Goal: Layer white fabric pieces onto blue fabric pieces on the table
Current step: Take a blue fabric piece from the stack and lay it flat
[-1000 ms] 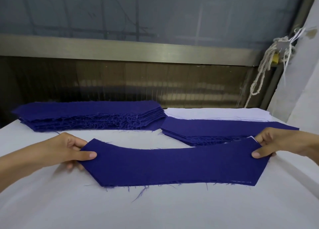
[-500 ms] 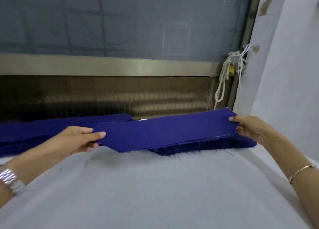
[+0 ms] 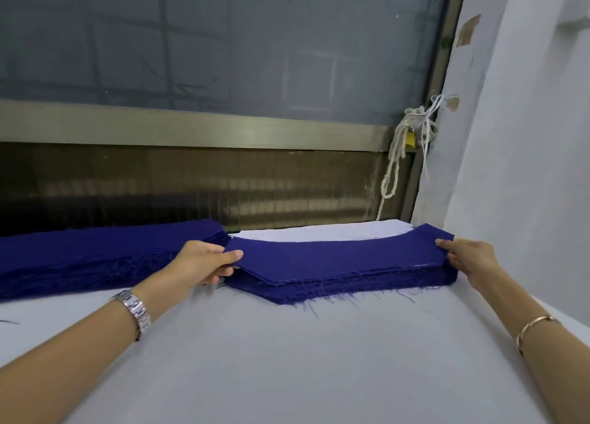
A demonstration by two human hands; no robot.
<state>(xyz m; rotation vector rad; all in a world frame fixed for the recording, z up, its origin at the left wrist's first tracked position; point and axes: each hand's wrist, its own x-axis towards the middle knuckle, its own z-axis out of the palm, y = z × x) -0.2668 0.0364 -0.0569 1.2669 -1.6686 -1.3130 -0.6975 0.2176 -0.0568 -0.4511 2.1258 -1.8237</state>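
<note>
Piece of blue fabric (image 3: 335, 257) atop stack (image 3: 351, 288), ends in left hand (image 3: 204, 262), right hand (image 3: 469, 257)

Knotted white rope (image 3: 396, 168) beside the grey window (image 3: 223, 40), white wall (image 3: 526, 136).

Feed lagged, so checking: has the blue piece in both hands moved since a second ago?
Yes. The blue piece, held by left hand and right hand, went away from the person, off the table onto the right-hand blue stack.
</note>
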